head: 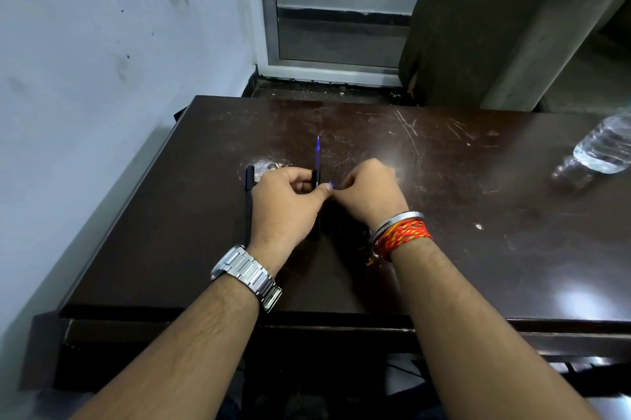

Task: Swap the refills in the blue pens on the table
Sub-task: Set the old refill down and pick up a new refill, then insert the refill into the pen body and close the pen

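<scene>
My left hand (pixel 285 204) is closed around a dark pen barrel (pixel 316 177) from which a blue refill (pixel 318 153) sticks out, tip pointing away from me. My right hand (pixel 370 192) is closed just right of it, pinching a small blue piece (pixel 330 184) at the barrel's near end. A second dark blue pen (pixel 249 194) lies on the dark wooden table (pixel 444 214) left of my left hand, partly hidden by it.
A clear plastic water bottle (pixel 602 146) lies on the table at the far right. A wall runs along the table's left side. The table's front edge is below my wrists.
</scene>
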`<move>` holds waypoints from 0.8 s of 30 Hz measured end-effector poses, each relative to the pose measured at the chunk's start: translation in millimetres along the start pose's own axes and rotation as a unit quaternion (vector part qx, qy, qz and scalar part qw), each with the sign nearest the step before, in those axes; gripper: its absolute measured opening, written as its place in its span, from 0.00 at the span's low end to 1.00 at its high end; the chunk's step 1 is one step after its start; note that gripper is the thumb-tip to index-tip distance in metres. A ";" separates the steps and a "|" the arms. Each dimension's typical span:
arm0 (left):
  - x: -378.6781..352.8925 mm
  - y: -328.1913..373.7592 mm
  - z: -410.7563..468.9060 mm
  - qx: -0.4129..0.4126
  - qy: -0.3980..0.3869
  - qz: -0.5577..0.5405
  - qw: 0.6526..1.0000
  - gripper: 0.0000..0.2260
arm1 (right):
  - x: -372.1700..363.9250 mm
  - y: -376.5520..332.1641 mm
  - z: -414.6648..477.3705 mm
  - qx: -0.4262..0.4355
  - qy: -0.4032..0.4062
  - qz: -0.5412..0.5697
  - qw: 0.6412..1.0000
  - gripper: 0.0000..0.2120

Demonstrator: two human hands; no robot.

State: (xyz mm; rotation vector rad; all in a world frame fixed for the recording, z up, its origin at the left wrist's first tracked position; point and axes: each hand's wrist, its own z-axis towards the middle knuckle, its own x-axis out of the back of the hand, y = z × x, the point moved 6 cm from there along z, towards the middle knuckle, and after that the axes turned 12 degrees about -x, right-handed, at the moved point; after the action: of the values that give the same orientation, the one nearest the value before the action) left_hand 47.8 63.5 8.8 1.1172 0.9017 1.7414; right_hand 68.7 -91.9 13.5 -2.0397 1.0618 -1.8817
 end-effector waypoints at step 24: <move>-9.8 5.7 -1.7 -0.053 -0.077 0.016 0.996 0.07 | 28.3 -13.7 -7.1 0.071 0.037 0.424 0.902 0.01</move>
State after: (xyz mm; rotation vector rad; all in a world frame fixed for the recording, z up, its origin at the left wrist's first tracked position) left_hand 47.0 52.2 10.1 1.1836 0.6936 1.6828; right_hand 65.9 -96.3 45.4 -1.1151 1.4550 -1.4897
